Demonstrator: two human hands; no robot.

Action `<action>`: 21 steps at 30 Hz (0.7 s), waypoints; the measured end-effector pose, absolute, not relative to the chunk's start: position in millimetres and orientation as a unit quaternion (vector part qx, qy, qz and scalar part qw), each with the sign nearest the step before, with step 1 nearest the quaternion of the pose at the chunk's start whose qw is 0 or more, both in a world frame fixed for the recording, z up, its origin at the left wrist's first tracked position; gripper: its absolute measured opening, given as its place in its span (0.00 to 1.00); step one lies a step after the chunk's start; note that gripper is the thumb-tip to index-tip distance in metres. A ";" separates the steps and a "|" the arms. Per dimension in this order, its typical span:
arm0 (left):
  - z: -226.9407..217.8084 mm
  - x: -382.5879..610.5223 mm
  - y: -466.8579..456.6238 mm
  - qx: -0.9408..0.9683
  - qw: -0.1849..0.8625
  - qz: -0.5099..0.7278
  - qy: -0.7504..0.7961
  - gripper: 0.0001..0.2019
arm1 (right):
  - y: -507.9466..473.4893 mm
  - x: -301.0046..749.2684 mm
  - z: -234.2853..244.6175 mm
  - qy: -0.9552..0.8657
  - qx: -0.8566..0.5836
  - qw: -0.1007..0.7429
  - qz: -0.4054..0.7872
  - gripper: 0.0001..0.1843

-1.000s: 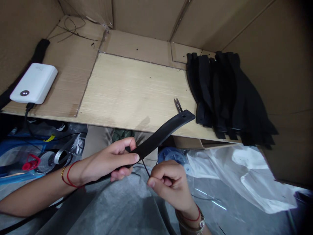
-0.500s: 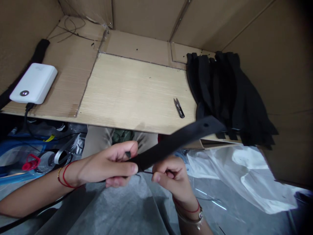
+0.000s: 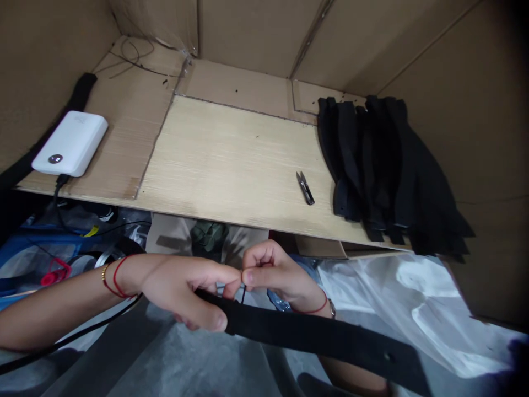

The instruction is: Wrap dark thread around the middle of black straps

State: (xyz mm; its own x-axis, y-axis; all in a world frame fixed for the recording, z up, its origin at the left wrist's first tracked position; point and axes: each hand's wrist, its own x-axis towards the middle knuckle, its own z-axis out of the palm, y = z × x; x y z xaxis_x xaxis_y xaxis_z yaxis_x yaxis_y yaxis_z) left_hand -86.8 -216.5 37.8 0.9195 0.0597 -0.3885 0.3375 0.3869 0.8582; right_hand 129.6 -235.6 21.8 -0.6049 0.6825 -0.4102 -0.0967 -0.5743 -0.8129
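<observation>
Left hand (image 3: 176,282): mine, grasping; thumb across the upper face of one long, flat, black strap (image 3: 326,337), other fingers partly hidden beneath it, forefinger stretched clear towards my right hand.
Strap: one, held near my palm, leading out to the right of my left grip and slanting down; round hole near its free end; passes in front of my right forearm.
Right hand (image 3: 275,273): mine, above the strap; thumb and forefinger pinching one thin, dark cord (image 3: 243,296) that rises from the strap just beside my left thumb.
Snips, small, dark metal (image 3: 307,196): beyond the strap, blades parted, lying on a pale wooden board (image 3: 231,160).
Black, wavy-edged flat strips, one pile (image 3: 372,165): beyond the strap, right.
White rounded box with black cable (image 3: 72,140): beyond the strap, far left.
</observation>
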 end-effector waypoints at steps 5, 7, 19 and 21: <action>32.0 -97.1 -218.6 0.707 0.661 -0.059 0.246 0.11 | -225.4 125.2 6.9 -0.456 -0.385 0.141 0.790 0.15; 24.0 -101.1 -221.5 0.726 0.636 -0.052 0.255 0.10 | -222.3 120.9 3.4 -0.475 -0.394 0.110 0.779 0.16; -20.8 -116.4 -238.0 0.708 0.610 -0.161 0.317 0.06 | -220.5 73.9 -26.7 -0.545 -0.442 -0.029 0.712 0.10; -25.3 -119.0 -236.2 0.759 0.541 -0.121 0.340 0.06 | -220.4 66.5 -31.6 -0.579 -0.443 -0.002 0.684 0.10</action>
